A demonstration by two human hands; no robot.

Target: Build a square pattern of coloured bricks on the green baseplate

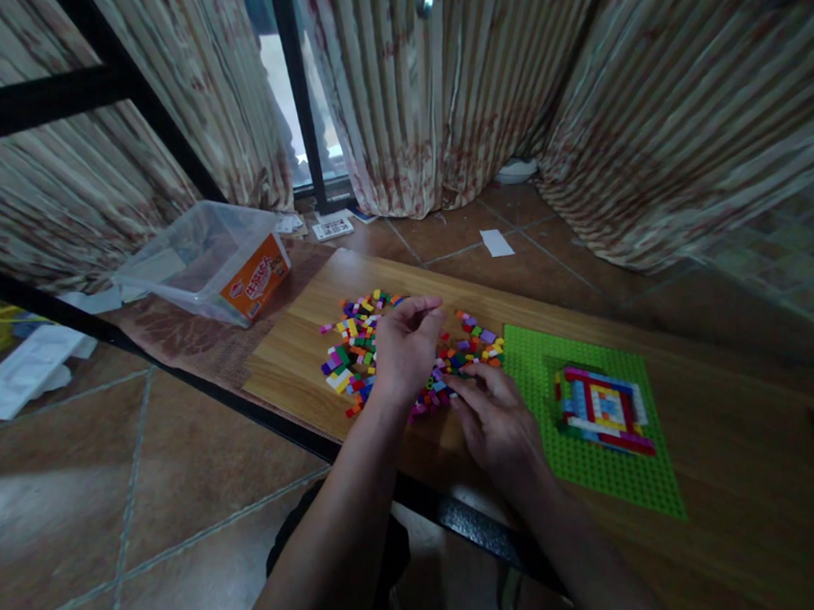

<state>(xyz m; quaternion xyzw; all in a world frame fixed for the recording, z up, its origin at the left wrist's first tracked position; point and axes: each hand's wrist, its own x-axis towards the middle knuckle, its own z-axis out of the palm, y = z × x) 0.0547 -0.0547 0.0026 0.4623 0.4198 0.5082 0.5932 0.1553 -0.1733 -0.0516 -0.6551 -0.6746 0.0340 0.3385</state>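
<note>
A heap of small coloured bricks (354,347) lies on the wooden table (731,486). My left hand (403,348) hovers over the heap's middle, back up, fingers curled together toward the thumb; what they hold, if anything, is hidden. My right hand (497,420) rests at the heap's near right edge, fingertips pinched among the bricks; I cannot see a brick between them. To the right a green baseplate (603,473) lies flat, bearing a low square build (605,407) of red, white, blue and yellow bricks.
A clear plastic tub (202,260) with an orange label stands at the table's far left corner. Striped curtains (574,94) hang behind. Papers (497,241) lie on the tiled floor. A black frame edge (260,406) runs along the table's near side.
</note>
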